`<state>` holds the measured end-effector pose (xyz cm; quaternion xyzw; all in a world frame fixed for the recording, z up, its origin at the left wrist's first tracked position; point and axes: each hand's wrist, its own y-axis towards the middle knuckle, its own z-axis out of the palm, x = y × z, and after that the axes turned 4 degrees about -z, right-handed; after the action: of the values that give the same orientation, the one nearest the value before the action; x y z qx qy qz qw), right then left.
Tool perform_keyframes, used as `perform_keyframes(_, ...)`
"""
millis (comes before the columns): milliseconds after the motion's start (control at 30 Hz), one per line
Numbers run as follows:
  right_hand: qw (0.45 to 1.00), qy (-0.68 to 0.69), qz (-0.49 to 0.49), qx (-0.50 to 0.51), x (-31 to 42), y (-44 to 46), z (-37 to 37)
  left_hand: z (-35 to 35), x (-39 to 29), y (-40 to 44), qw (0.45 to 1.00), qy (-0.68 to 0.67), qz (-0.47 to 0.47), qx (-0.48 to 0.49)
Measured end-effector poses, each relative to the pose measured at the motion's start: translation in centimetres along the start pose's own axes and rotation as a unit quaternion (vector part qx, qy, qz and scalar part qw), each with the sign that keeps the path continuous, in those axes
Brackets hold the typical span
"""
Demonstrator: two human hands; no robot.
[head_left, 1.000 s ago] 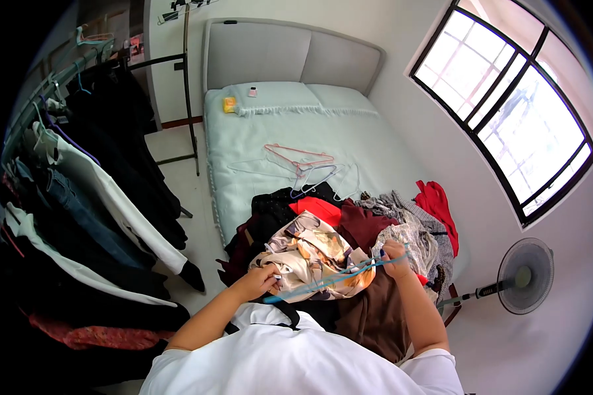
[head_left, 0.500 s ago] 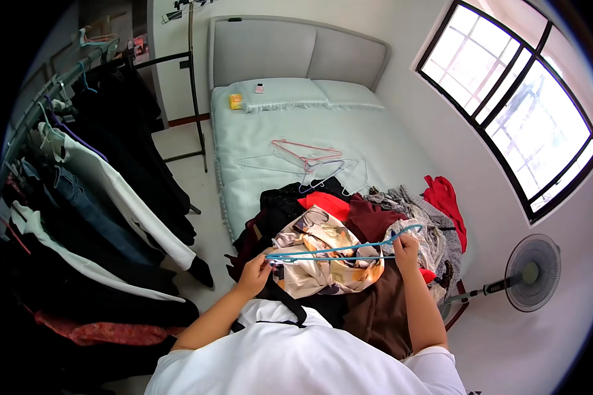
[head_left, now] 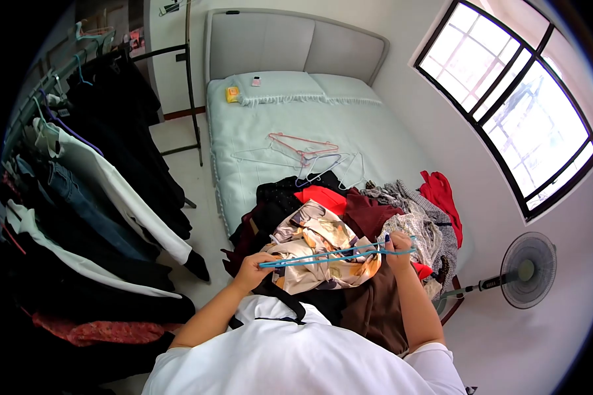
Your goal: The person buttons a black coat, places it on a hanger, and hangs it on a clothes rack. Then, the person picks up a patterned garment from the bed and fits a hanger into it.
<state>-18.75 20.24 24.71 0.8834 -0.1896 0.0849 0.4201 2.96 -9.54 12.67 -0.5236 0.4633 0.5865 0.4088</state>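
Note:
Between my two hands a blue hanger [head_left: 323, 257] is held level over the clothes. My left hand [head_left: 252, 271] grips its left end, and my right hand [head_left: 398, 249] is closed round it near the right end. Under the hanger lies a cream patterned satin garment [head_left: 310, 230], crumpled on a heap. Around it are a red cloth [head_left: 324, 198], a maroon garment [head_left: 369, 214], a brown garment [head_left: 375, 313] and a grey knit [head_left: 435, 214].
Several loose hangers [head_left: 303, 150] lie on the bed [head_left: 244, 125] beyond the heap. A rack of hung clothes [head_left: 105, 178] stands on the left. At the right is a fan [head_left: 527, 270] near the wall, below the window [head_left: 507, 105].
The blue hanger was tilted upward to the right and is now nearly level. My hands have shifted slightly with it, both still holding on. The heap looks the same.

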Motion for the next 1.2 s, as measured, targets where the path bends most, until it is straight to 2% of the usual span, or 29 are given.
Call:
perform_keyframes(233,0.998,0.031,-0.010,0.049,0.3,0.6,-0.1,0.2,-0.7,0.2,0.993,0.074,0.046,-0.074)
perform_keyframes(467,0.994,0.051,-0.054,0.081,0.8,0.6,-0.8,0.2,-0.5,-0.1,0.992,0.082,0.036,-0.088)
perform_keyframes(533,0.994,0.051,-0.057,0.079,1.0,0.2,-0.8,0.2,-0.3,-0.1,0.997,0.028,0.011,-0.065)
perform_keyframes(600,0.994,0.051,-0.059,0.078,1.2,-0.1,-0.9,0.2,-0.2,-0.1,0.997,0.036,0.025,-0.056)
perform_keyframes(667,0.992,0.068,-0.043,0.095,1.6,-0.2,-1.1,0.3,0.1,-0.2,0.997,0.044,0.039,-0.048)
perform_keyframes(733,0.991,0.065,-0.037,0.109,1.5,-0.6,-1.3,0.5,0.9,-0.2,0.999,-0.032,0.013,-0.030)
perform_keyframes(800,0.990,0.062,-0.032,0.123,1.4,-1.1,-1.2,0.5,1.3,-0.4,0.999,-0.047,-0.003,-0.022)
perform_keyframes(933,0.991,0.075,0.034,0.103,1.4,-1.8,-0.9,0.7,0.9,-0.6,0.995,-0.087,-0.048,-0.002)
perform_keyframes(1067,0.994,0.044,0.066,0.080,1.4,-2.1,-0.4,0.9,0.7,-0.6,0.997,-0.069,-0.029,0.017)
perform_keyframes(1133,0.994,0.037,0.070,0.079,1.6,-2.2,0.1,0.7,0.8,-0.8,0.988,-0.044,-0.116,0.086)
perform_keyframes(1200,0.986,0.050,0.147,0.052,2.0,-2.4,0.8,0.2,0.8,-0.8,0.984,-0.054,-0.130,0.110)
